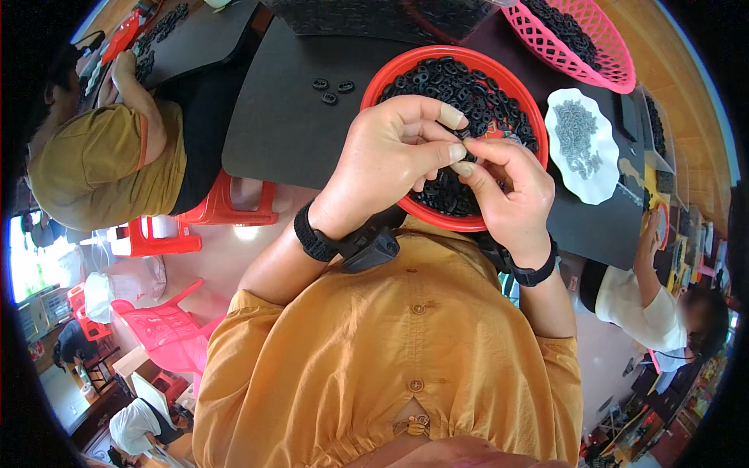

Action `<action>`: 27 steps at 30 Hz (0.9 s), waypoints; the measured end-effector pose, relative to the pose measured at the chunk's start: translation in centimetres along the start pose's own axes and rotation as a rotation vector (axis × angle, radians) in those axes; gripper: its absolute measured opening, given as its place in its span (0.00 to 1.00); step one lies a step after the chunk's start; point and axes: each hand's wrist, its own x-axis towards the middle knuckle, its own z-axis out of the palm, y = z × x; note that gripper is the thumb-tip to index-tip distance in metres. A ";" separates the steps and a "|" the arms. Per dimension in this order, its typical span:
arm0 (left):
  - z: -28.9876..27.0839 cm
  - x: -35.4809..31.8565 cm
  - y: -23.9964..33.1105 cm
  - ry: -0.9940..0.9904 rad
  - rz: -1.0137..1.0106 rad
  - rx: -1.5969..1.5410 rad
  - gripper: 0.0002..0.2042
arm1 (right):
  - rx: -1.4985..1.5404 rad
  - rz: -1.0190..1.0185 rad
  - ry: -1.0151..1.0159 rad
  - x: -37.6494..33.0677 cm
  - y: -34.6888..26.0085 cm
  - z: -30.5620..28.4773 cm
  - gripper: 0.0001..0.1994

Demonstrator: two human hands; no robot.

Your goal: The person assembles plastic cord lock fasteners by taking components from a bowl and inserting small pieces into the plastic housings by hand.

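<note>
Over a red basin (538,109) of black oval plastic pieces (437,78), my two hands meet at the fingertips. My left hand (386,152) pinches a small black plastic piece (468,154) between thumb and fingers; one finger has a beige tape wrap. From the other side, the thumb and index finger of my right hand (515,183) press together at the same piece. My fingertips cover most of it, so its exact form is hidden. Left of the basin, three black oval pieces (328,99) with holes lie on the dark table (273,117).
A white wavy-edged dish (601,183) of tiny grey metal parts (576,136) stands right of the basin. Behind it is a pink lattice basket (616,62) of black pieces. Co-workers sit at left (101,164) and right (647,312). Red stools (226,207) stand at left.
</note>
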 end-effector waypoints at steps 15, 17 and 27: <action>-0.5 1.1 -2.2 0.008 0.090 -0.100 0.13 | -0.675 0.226 0.094 13.4 4.7 -12.5 0.20; -0.5 1.1 -2.4 0.021 0.089 -0.114 0.13 | -0.703 0.088 -0.014 12.1 5.6 -11.5 0.15; -0.5 0.9 -2.4 0.019 0.088 -0.101 0.13 | -0.803 0.025 -0.681 7.1 3.1 -6.7 0.05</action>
